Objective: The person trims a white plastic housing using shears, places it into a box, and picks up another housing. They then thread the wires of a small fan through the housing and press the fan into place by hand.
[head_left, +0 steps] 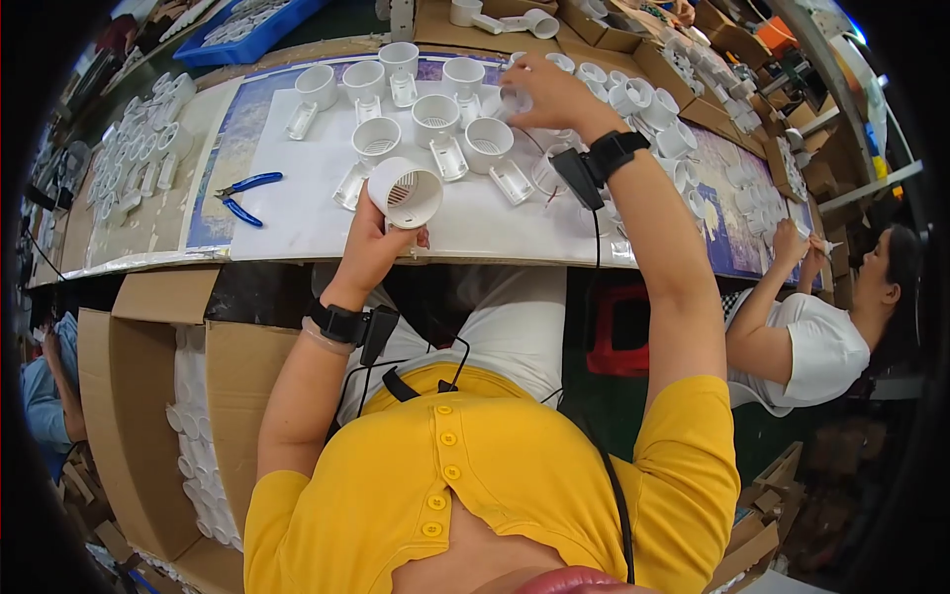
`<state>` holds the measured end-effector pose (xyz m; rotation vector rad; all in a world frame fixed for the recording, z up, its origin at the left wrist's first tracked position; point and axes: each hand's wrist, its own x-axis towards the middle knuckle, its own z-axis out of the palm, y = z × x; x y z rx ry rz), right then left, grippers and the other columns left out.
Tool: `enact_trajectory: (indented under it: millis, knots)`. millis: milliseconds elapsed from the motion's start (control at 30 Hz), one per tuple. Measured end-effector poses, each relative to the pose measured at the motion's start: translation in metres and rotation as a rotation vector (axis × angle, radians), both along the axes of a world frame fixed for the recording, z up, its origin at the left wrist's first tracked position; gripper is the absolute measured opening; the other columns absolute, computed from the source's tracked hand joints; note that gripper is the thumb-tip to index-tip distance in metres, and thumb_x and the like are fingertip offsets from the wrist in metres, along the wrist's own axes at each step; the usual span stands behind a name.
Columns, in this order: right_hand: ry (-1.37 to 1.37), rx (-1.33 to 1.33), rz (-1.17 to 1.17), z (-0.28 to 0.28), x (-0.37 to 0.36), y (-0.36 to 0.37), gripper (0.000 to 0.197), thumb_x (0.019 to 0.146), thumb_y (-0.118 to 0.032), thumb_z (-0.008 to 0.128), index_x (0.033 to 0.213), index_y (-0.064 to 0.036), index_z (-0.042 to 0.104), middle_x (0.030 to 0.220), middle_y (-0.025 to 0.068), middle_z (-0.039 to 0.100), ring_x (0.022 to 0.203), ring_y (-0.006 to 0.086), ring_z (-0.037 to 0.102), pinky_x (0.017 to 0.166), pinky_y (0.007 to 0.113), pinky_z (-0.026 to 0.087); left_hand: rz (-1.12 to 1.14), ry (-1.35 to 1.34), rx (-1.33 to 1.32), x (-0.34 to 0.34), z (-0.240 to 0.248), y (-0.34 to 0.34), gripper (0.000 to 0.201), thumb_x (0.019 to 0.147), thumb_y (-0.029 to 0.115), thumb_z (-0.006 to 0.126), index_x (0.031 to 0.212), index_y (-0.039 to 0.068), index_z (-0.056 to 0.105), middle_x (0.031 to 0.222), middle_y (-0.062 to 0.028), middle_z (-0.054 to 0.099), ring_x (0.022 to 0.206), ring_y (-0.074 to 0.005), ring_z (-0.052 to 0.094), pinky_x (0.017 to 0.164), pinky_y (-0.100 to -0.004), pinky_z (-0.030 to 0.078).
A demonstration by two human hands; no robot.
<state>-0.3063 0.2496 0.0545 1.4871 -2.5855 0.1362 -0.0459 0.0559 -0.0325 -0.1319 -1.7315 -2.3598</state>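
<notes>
Round white slotted plastic cup [406,194] in left hand [372,240]; grip of right hand [550,91] unclear

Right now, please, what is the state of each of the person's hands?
Left hand: closed, holding a round white plastic cup with slotted bottom.
Right hand: partly curled at a pale round plastic piece; whether it grips cannot be told.

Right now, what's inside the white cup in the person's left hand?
Inside the white cup, a slatted grille and the white inner wall show. The left hand covers part of the cup's outside, so the surface under that grip cannot be seen.
</notes>
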Motion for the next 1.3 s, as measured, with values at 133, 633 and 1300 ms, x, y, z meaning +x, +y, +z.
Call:
enact_trajectory:
  millis: [133, 633, 1300]
  knots:
    - [-0.133, -0.296, -0.066, 0.021, 0.01, 0.016, 0.058, 0.073, -0.027, 0.073, 0.123, -0.0085, 0.053, 0.118, 0.0138, 0.056, 0.097, 0.0274, 0.061, 0.084, 0.034, 0.049, -0.017, -0.008, 0.016, 0.0, -0.001, -0.001, 0.052, 0.081, -0.005, 0.054, 0.127, 0.006, 0.033, 0.102, -0.0088, 0.055, 0.075, -0.0165, 0.059, 0.068, -0.0324, 0.052]
    - [-1.313, -1.471, -0.127, -0.011, 0.179, -0.014, 0.043, 0.09, -0.016, 0.058, 0.127, -0.0005, 0.044, 0.108, 0.0123, 0.061, 0.09, 0.0237, 0.067, 0.064, 0.027, 0.055, 0.14, 0.07, 0.039, -0.002, 0.021, 0.014, 0.058, 0.081, -0.005, 0.053, 0.13, 0.007, 0.025, 0.106, -0.0115, 0.053, 0.083, -0.0191, 0.059, 0.075, -0.0346, 0.05]
    - [-0.076, -0.922, -0.371, -0.004, 0.176, -0.013, 0.05, 0.07, -0.041, 0.079, 0.101, -0.0044, 0.065, 0.077, 0.0032, 0.066, 0.062, 0.0114, 0.06, 0.055, 0.024, 0.048, 0.302, 0.365, -0.397, 0.011, 0.022, 0.001, 0.068, 0.085, -0.006, 0.048, 0.142, 0.005, 0.012, 0.131, -0.0104, 0.039, 0.116, -0.0167, 0.044, 0.097, -0.0306, 0.037]
